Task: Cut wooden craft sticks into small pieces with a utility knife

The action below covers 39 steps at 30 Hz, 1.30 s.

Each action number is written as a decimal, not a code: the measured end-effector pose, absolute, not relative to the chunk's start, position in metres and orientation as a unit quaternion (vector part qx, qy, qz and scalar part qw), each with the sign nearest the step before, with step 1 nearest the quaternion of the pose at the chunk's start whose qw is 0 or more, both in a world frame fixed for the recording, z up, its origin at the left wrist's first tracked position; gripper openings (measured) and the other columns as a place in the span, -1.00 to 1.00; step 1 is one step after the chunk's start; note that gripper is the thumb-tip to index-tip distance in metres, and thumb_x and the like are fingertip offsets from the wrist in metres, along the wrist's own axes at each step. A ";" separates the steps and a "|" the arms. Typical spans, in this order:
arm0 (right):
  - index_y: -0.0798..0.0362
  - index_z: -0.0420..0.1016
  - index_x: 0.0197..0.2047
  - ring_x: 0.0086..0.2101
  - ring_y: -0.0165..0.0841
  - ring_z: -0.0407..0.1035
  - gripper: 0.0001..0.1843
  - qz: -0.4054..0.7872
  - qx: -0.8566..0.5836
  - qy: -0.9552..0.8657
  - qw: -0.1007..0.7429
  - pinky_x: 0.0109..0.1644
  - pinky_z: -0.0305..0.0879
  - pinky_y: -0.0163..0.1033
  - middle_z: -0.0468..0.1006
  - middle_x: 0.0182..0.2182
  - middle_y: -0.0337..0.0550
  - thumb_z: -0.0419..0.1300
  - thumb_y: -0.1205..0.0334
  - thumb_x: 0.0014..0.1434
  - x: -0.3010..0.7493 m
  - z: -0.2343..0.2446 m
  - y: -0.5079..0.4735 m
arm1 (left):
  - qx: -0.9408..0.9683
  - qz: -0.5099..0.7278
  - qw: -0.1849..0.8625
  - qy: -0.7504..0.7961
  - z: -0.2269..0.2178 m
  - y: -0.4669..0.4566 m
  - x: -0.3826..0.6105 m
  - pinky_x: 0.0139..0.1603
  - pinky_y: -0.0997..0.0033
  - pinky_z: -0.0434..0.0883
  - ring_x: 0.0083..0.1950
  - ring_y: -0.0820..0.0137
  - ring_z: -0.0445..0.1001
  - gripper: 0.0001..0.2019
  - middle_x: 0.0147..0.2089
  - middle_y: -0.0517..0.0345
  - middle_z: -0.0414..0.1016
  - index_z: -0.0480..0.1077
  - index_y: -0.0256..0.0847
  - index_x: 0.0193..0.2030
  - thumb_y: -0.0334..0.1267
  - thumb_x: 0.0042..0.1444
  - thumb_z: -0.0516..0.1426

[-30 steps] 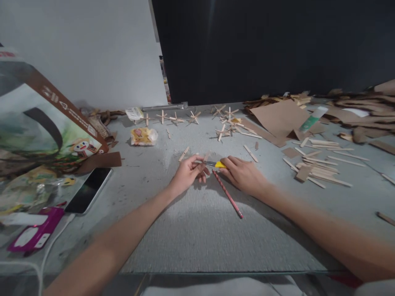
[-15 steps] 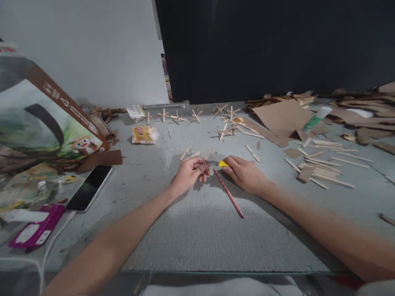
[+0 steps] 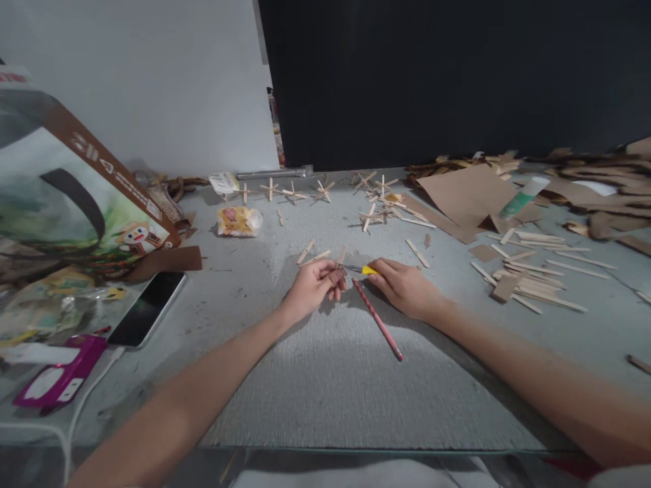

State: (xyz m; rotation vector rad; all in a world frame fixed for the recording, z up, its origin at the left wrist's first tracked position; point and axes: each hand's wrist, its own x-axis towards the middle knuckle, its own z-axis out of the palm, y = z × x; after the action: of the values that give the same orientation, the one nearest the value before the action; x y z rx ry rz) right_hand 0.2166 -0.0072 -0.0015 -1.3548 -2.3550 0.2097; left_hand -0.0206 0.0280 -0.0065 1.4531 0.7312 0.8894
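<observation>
Near the middle of the table, my left hand [image 3: 318, 281] is closed in a pinch on a small wooden stick [image 3: 342, 253], whose end shows beyond the fingertips. My right hand [image 3: 404, 285] is wrapped round a yellow craft knife [image 3: 369, 270]. Its thin blade points left and reaches the left fingertips; whether it touches the stick I cannot tell. A red patterned pencil [image 3: 377, 318] lies slantwise between the hands, its lower end towards me. Just beyond my left hand are loose wooden sticks [image 3: 306, 251].
Several star-shaped stick pieces [image 3: 270, 190] stand along the back. At right lie a pile of sticks [image 3: 539, 274], brown cardboard [image 3: 460, 193] and a green-and-white tube [image 3: 523, 196]. A phone [image 3: 148, 310], a purple device [image 3: 64, 373] and a big printed bag [image 3: 112, 196] occupy the left.
Both hands keep nearly the same place and grip. The knife blade has shifted very slightly at the left fingertips.
</observation>
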 end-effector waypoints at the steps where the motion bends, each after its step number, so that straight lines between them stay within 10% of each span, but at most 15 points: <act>1: 0.04 0.43 -0.05 -0.25 -0.20 0.50 -0.55 0.076 -0.485 -0.846 0.207 -0.17 0.31 -0.19 0.58 -0.19 0.00 -0.20 0.00 0.59 0.217 -0.002 -0.007 | 0.626 0.384 0.601 0.316 -0.006 0.028 -0.021 -0.51 0.49 0.32 -0.55 0.52 0.44 -0.66 -0.42 0.15 0.55 0.42 -0.25 -0.32 -0.01 0.30 0.29; 39: -0.01 0.40 -0.11 -0.33 -0.23 0.48 -0.55 0.087 -0.476 -0.842 0.238 -0.24 0.27 -0.21 0.58 -0.28 -0.04 -0.18 -0.07 0.59 0.219 -0.004 -0.007 | 0.626 0.379 0.596 0.330 -0.008 0.028 -0.020 -0.51 0.48 0.32 -0.54 0.52 0.42 -0.61 -0.42 0.14 0.55 0.43 -0.23 -0.32 0.08 0.24 0.31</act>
State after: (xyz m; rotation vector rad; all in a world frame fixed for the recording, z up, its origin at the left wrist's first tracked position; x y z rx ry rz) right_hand 0.2192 -0.0070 -0.0038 -1.3032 -2.3080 0.2382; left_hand -0.0197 0.0282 -0.0079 1.4537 0.7655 0.8792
